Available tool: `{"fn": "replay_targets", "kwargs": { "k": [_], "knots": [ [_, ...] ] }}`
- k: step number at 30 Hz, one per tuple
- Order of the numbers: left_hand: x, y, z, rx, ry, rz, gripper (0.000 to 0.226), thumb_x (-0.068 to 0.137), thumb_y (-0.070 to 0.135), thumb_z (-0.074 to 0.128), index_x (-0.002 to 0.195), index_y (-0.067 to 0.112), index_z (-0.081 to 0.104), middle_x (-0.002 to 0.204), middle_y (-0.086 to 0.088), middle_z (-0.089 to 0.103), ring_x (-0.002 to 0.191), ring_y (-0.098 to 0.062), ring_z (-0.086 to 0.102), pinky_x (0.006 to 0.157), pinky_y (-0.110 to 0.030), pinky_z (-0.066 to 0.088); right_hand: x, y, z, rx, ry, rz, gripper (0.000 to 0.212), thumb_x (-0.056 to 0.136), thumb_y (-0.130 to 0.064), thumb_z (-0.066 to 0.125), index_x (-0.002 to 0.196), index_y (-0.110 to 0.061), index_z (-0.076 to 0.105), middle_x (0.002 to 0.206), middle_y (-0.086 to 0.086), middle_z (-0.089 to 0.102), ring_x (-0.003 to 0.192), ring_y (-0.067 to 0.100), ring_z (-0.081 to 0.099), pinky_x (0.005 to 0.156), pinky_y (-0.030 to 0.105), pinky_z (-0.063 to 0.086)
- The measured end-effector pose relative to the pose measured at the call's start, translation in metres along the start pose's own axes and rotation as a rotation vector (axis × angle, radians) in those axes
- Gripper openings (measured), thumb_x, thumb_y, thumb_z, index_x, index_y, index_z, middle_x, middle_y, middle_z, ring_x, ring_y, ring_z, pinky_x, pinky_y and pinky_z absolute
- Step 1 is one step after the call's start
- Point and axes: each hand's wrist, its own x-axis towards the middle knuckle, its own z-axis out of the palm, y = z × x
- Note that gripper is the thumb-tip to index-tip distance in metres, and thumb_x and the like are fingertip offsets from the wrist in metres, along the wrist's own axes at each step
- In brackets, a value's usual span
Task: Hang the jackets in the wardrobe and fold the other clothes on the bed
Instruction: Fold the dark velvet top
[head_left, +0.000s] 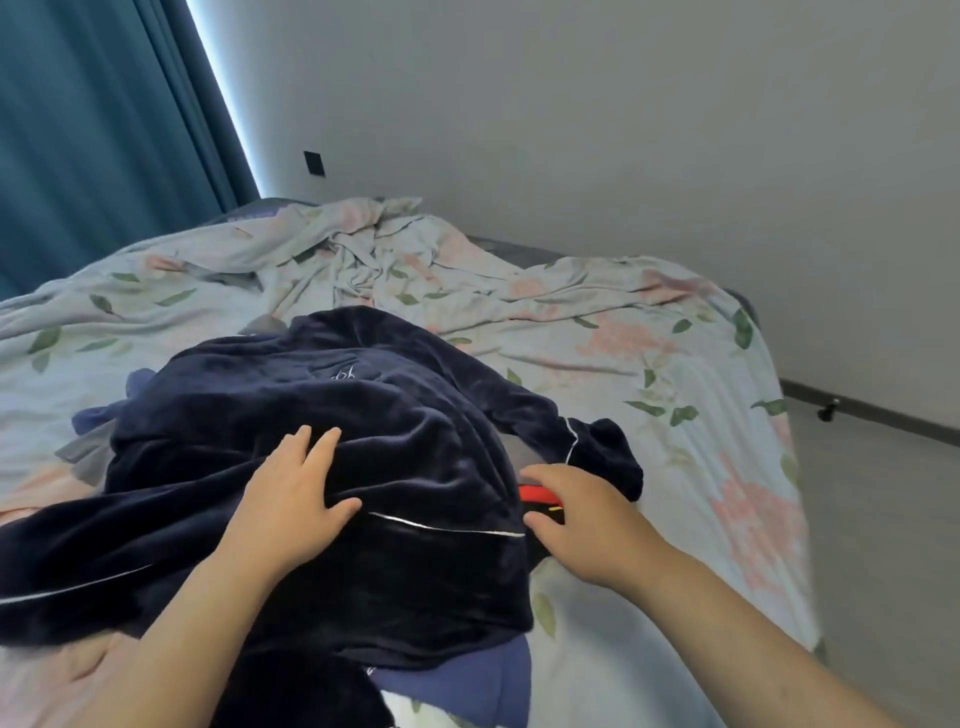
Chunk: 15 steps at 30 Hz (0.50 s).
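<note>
The navy velvet pyjama top is lying heaped on the near half of the floral bedsheet. Its long axis is running left to right, from a sleeve trailing off at the lower left to a piped cuff at the right. The left hand is resting flat on the middle of it, fingers straight and pointing away, gripping nothing. The right hand is sitting at the top's right edge, and so is nearer to a red-and-black item poking out from beneath. Its forefinger and thumb are spreading apart on either side of the red strip, not closing on it.
</note>
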Motion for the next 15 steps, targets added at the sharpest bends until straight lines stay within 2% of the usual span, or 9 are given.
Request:
{"fn": "replay_targets", "kwargs": {
  "k": [2, 4, 6, 8, 10, 12, 14, 15],
  "knots": [
    [0.014, -0.011, 0.010, 0.082, -0.036, -0.007, 0.092, 0.082, 0.065, 0.061, 0.156, 0.028, 0.020, 0.160, -0.013, 0.025, 0.146, -0.030, 0.026, 0.117, -0.040, 0.026, 0.015, -0.001, 0.017, 0.004, -0.029, 0.011, 0.052, 0.092, -0.041, 0.059, 0.142, -0.040, 0.042, 0.143, -0.022, 0.045, 0.129, 0.001, 0.047, 0.102, 0.019, 0.037],
    [0.020, -0.016, 0.023, 0.186, -0.038, 0.027, 0.074, 0.085, 0.065, 0.056, 0.149, 0.034, 0.037, 0.151, -0.010, 0.042, 0.134, -0.029, 0.044, 0.106, -0.040, 0.038, 0.026, -0.004, 0.031, 0.020, -0.031, 0.035, 0.058, 0.092, -0.044, 0.059, 0.145, -0.039, 0.036, 0.149, -0.019, 0.039, 0.134, 0.004, 0.042, 0.101, 0.017, 0.031],
    [0.019, -0.013, 0.035, 0.202, 0.027, 0.084, 0.046, 0.087, 0.053, 0.062, 0.128, 0.033, 0.063, 0.128, -0.006, 0.062, 0.109, -0.030, 0.061, 0.085, -0.042, 0.047, 0.033, -0.007, 0.040, 0.092, -0.053, 0.100, 0.065, 0.093, -0.046, 0.058, 0.150, -0.041, 0.027, 0.155, -0.016, 0.032, 0.139, 0.006, 0.036, 0.106, 0.021, 0.030],
    [0.015, -0.005, 0.039, 0.128, 0.093, 0.117, 0.024, 0.087, 0.040, 0.067, 0.107, 0.028, 0.073, 0.100, 0.002, 0.068, 0.087, -0.027, 0.064, 0.070, -0.037, 0.046, 0.037, -0.013, 0.046, 0.235, -0.087, 0.202, 0.072, 0.093, -0.044, 0.059, 0.152, -0.043, 0.018, 0.156, -0.012, 0.032, 0.135, 0.009, 0.039, 0.113, 0.033, 0.034],
    [0.010, 0.001, 0.040, 0.003, 0.118, 0.108, 0.016, 0.091, 0.037, 0.062, 0.099, 0.027, 0.071, 0.086, 0.009, 0.066, 0.081, -0.022, 0.063, 0.067, -0.035, 0.044, 0.040, -0.018, 0.050, 0.451, -0.064, 0.273, 0.068, 0.094, -0.039, 0.060, 0.152, -0.044, 0.023, 0.143, -0.018, 0.048, 0.128, 0.009, 0.047, 0.110, 0.035, 0.040],
    [0.003, 0.005, 0.039, -0.205, 0.093, 0.091, 0.012, 0.092, 0.037, 0.057, 0.094, 0.030, 0.068, 0.082, 0.014, 0.065, 0.081, -0.014, 0.062, 0.069, -0.032, 0.044, 0.043, -0.020, 0.052, 0.604, 0.018, 0.356, 0.052, 0.096, -0.034, 0.059, 0.145, -0.033, 0.041, 0.122, -0.021, 0.060, 0.118, 0.009, 0.056, 0.102, 0.031, 0.045],
    [-0.008, 0.010, 0.035, -0.418, 0.043, 0.079, 0.009, 0.092, 0.035, 0.058, 0.093, 0.036, 0.066, 0.082, 0.020, 0.066, 0.082, -0.003, 0.061, 0.073, -0.027, 0.045, 0.042, -0.019, 0.052, 0.614, 0.035, 0.404, 0.030, 0.097, -0.031, 0.057, 0.118, -0.012, 0.066, 0.100, -0.008, 0.067, 0.094, 0.012, 0.062, 0.087, 0.032, 0.050],
    [-0.014, 0.014, 0.032, -0.478, 0.025, 0.095, 0.009, 0.092, 0.034, 0.059, 0.094, 0.038, 0.066, 0.083, 0.023, 0.067, 0.083, 0.000, 0.061, 0.074, -0.025, 0.046, 0.038, -0.017, 0.050, 0.610, 0.036, 0.399, 0.033, 0.097, -0.030, 0.056, 0.102, 0.002, 0.064, 0.086, -0.002, 0.061, 0.082, 0.014, 0.058, 0.077, 0.031, 0.047]
  ]
}}
